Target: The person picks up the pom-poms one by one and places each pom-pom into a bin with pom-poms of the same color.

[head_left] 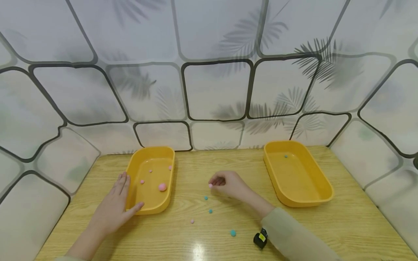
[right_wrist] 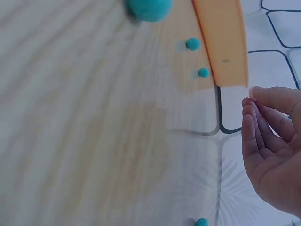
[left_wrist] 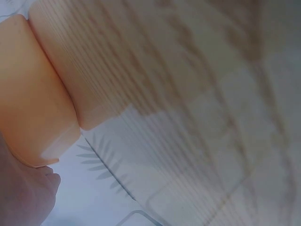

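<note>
In the head view my right hand (head_left: pixel 231 184) pinches a small pink ball (head_left: pixel 210 185) between thumb and fingertips, above the table between two yellow trays. The right wrist view shows the same hand (right_wrist: pixel 275 146) with thumb and index tips together; the ball is barely visible there. My left hand (head_left: pixel 112 206) rests along the left side of the left yellow tray (head_left: pixel 170 188), fingers fairly straight, thumb at its near rim. Inside that tray lie several pink balls, the largest (head_left: pixel 162 187) near its right side.
Teal balls lie on the table: one (head_left: pixel 206 198), a second (head_left: pixel 210 211) and a larger one (head_left: pixel 233 233). A small pink ball (head_left: pixel 192 221) is left of them. The right yellow tray (head_left: pixel 307 195) holds a tiny teal ball (head_left: pixel 286 156). A patterned curtain (head_left: pixel 215 90) stands behind.
</note>
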Motion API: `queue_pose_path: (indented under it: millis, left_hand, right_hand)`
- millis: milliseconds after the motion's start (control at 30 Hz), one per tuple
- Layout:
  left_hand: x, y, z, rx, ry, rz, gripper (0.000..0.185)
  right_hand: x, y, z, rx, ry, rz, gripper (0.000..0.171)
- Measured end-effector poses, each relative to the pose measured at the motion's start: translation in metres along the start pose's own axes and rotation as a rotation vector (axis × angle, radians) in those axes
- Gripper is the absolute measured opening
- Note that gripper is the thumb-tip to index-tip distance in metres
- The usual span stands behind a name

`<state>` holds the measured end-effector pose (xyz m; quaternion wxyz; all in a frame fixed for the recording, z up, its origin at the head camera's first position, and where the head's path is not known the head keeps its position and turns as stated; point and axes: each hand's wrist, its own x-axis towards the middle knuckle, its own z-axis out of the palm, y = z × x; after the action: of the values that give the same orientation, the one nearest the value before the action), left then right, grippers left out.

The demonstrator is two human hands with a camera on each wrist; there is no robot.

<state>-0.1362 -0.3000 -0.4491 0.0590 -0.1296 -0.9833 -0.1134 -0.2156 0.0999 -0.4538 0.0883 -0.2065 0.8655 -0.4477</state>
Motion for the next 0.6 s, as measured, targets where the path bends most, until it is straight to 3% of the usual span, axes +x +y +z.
queue_pose_path:
  millis: [300, 600]
  left_hand:
    - [-0.001, -0.001, 0.001, -0.009, 0.022, 0.011, 0.105]
    - [0.0, 0.0, 0.0, -0.011, 0.002, 0.001, 0.107]
  right_hand:
    - [0.02, -0.02, 0.002, 0.017, -0.022, -0.041, 0.009]
    - [0.038, -0.048, 0.01, 0.023, -0.018, -0.109, 0.01]
